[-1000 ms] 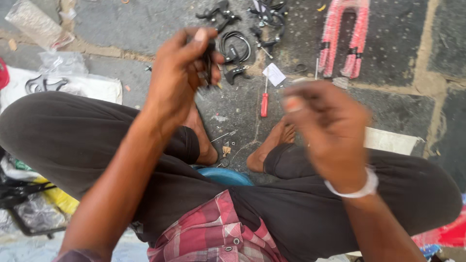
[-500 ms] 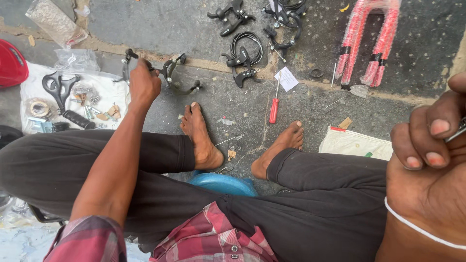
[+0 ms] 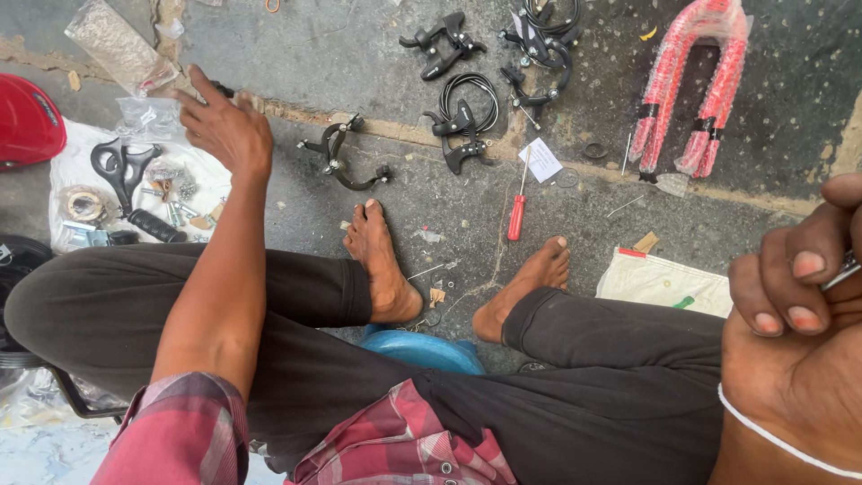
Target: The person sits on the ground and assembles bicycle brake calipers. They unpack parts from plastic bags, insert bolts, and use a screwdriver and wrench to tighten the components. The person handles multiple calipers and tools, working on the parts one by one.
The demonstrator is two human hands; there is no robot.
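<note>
Reaching forward, the left hand (image 3: pixel 224 126) hovers with fingers spread and nothing grasped, above the edge of a white cloth (image 3: pixel 67 171) bearing small hardware, near a black brake caliper (image 3: pixel 341 157) lying on the pavement. The right hand (image 3: pixel 804 296) is clenched around a thin metal piece (image 3: pixel 842 268) at the frame edge.

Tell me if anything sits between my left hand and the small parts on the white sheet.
Nothing visible does. The left hand hovers open at the white sheet's upper right edge, the bolts just below and left of it. The black caliper lies off right.
</note>
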